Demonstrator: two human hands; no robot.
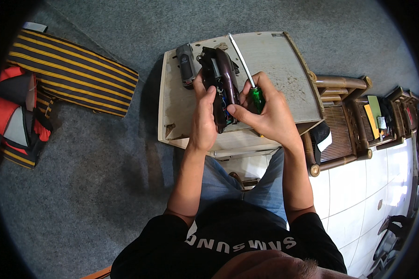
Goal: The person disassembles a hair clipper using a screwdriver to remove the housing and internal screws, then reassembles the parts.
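Note:
An opened handheld device [228, 74] with a glossy dark maroon casing, black parts and thin coloured wires is held above a worn wooden tabletop [284, 60]. My left hand [204, 116] grips its left side, thumb along the edge. My right hand [273, 114] is closed around the green handle of a screwdriver [256, 96], whose long metal shaft points up and away. The right thumb reaches the lower right part of the device, near the wires. Left of the device, a grey and black block-shaped part [186, 65] lies on the tabletop; its kind is unclear.
Bamboo furniture [340, 123] stands to the right, with a black-and-white cap [322, 139] on its near end. A yellow-and-black striped cushion [74, 69] and a red and black fabric item [14, 116] lie on the grey carpet [102, 162] at left.

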